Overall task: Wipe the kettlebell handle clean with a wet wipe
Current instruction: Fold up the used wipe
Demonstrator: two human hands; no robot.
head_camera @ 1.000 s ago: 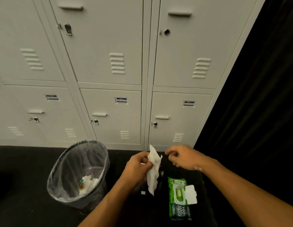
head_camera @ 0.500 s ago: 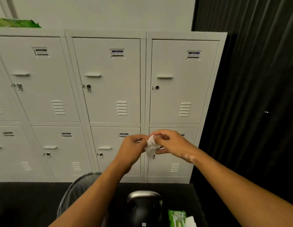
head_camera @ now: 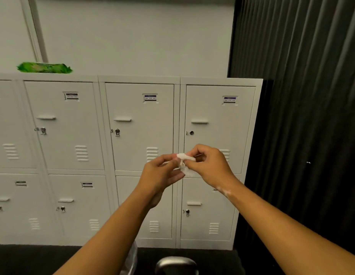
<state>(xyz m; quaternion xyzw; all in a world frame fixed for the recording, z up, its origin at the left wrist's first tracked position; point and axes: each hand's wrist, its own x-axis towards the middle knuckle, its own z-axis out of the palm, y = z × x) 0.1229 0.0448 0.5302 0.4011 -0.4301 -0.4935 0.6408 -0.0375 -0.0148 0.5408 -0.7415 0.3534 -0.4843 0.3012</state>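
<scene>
A small crumpled white wet wipe (head_camera: 185,164) is pinched between both hands at chest height, in front of the lockers. My left hand (head_camera: 160,175) holds its left side with fingertips. My right hand (head_camera: 208,162) grips its top and right side. Only the shiny dark top of the kettlebell handle (head_camera: 175,264) shows at the bottom edge, well below the hands; its body is out of frame.
Grey lockers (head_camera: 139,135) fill the wall ahead. A green wipes pack (head_camera: 43,67) lies on top of them at left. A black curtain (head_camera: 311,116) hangs at right. A sliver of the bin's clear liner (head_camera: 131,261) shows at the bottom, left of the kettlebell.
The view has tilted up; the bin and the wipes pack on the floor have left the frame. The hanging wipe has been bunched small between both hands.
</scene>
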